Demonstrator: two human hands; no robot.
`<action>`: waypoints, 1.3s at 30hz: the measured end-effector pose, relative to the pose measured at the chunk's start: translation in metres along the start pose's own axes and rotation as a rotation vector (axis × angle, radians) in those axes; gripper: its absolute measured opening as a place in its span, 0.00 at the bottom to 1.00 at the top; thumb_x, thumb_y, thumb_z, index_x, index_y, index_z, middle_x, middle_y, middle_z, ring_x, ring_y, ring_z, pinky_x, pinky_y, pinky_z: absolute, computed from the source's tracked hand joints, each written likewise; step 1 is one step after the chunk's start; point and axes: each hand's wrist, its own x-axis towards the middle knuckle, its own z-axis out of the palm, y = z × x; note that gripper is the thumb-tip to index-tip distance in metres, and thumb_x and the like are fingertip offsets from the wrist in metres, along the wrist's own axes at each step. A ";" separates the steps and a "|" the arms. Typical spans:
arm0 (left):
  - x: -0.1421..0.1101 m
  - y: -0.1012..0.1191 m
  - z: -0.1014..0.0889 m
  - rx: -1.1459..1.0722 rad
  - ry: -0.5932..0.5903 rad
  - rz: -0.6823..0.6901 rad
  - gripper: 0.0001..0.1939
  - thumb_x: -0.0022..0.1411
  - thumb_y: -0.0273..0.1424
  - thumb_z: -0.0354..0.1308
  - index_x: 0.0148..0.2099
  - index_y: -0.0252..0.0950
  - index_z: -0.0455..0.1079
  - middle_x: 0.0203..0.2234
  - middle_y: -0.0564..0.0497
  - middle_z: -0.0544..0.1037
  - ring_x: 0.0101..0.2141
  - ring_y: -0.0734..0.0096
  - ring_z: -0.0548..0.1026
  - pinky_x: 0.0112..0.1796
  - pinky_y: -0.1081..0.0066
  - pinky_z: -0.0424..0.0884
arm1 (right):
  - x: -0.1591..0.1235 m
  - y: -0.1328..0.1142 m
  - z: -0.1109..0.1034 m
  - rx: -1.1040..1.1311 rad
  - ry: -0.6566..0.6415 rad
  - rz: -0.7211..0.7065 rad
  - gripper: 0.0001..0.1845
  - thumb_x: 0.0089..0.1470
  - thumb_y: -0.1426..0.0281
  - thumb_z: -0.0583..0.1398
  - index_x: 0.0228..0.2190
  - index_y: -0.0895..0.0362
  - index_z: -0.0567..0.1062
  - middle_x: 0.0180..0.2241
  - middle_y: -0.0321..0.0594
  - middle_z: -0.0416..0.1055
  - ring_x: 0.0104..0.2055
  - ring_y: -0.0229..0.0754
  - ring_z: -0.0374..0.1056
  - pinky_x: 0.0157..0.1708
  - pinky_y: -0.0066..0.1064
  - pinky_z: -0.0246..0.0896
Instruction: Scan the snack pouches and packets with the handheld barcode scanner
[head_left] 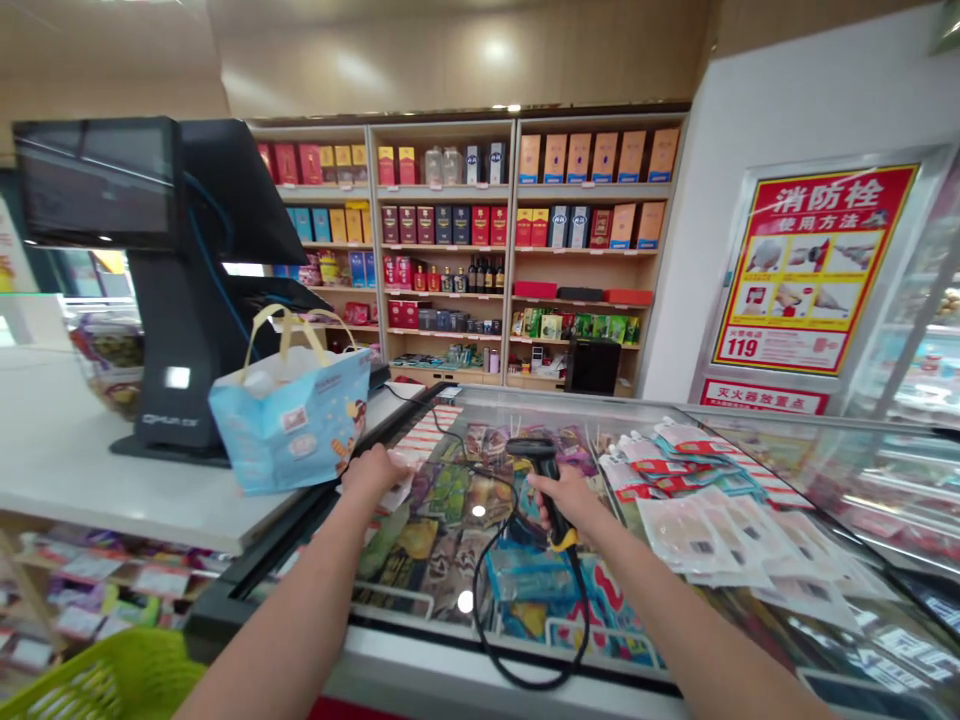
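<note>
My right hand [564, 497] is wrapped round the handle of a black barcode scanner [534, 449], held above the glass top of a chest freezer [420, 627]. The scanner's black cable [480, 590] hangs in a loop below the hand. My left hand [373, 474] is closed on a small whitish packet [399, 490] at the freezer's left side; its print cannot be made out. Just beyond that hand, a light blue carrier bag [292, 425] with cream handles stands upright on the counter, with something whitish showing in its opening.
White flat packets [720, 535] and red-and-white pouches [675, 455] lie on the freezer's right side. At the left, a black checkout terminal [169, 300] stands on the white counter [60, 440]. A green basket [105, 680] is at the lower left. Stocked shelves [442, 240] line the back wall.
</note>
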 end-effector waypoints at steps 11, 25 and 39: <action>0.009 -0.003 0.012 -0.858 -0.275 0.161 0.14 0.39 0.35 0.67 0.25 0.35 0.66 0.18 0.53 0.71 0.21 0.68 0.71 0.25 0.71 0.66 | 0.001 0.017 0.010 0.019 -0.086 -0.020 0.16 0.39 0.59 0.62 0.21 0.56 0.63 0.13 0.28 0.62 0.13 0.31 0.58 0.13 0.25 0.59; 0.001 0.049 0.076 -1.237 0.074 0.091 0.09 0.50 0.35 0.56 0.33 0.36 0.65 0.21 0.55 0.71 0.24 0.70 0.70 0.26 0.72 0.66 | -0.006 0.021 0.020 -0.014 -0.194 -0.031 0.17 0.41 0.59 0.63 0.24 0.55 0.63 0.15 0.28 0.63 0.13 0.32 0.58 0.13 0.26 0.58; 0.008 0.040 0.086 -1.041 0.183 0.095 0.09 0.54 0.35 0.53 0.34 0.35 0.67 0.25 0.51 0.74 0.28 0.66 0.73 0.30 0.69 0.68 | -0.003 0.026 0.025 -0.039 -0.190 -0.004 0.16 0.39 0.59 0.62 0.23 0.55 0.63 0.13 0.28 0.63 0.12 0.33 0.59 0.12 0.27 0.59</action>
